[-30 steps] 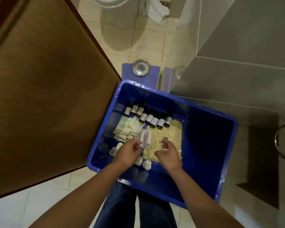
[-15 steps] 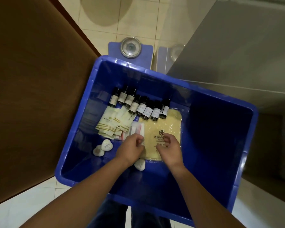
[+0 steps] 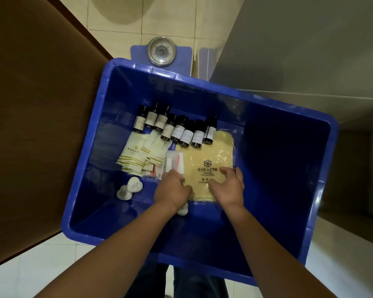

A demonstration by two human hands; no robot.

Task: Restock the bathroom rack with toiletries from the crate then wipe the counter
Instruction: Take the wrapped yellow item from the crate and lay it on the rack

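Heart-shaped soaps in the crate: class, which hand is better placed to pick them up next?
Probably left: the left hand is nearer the heart-shaped soaps; the right hand rests on the yellow packet, farther off.

The head camera looks steeply down from close above into the blue crate (image 3: 323, 130); no second view.

Glossy blue plastic crate (image 3: 108, 147), dark wood-grain door (image 3: 37, 117), shiny metal drain (image 3: 161, 51), clear crinkled plastic packet (image 3: 211, 155)

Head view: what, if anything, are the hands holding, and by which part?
Both the left hand and right hand rest curled on the near end of the yellow packet, which lies flat in the crate. A true grip cannot be told.
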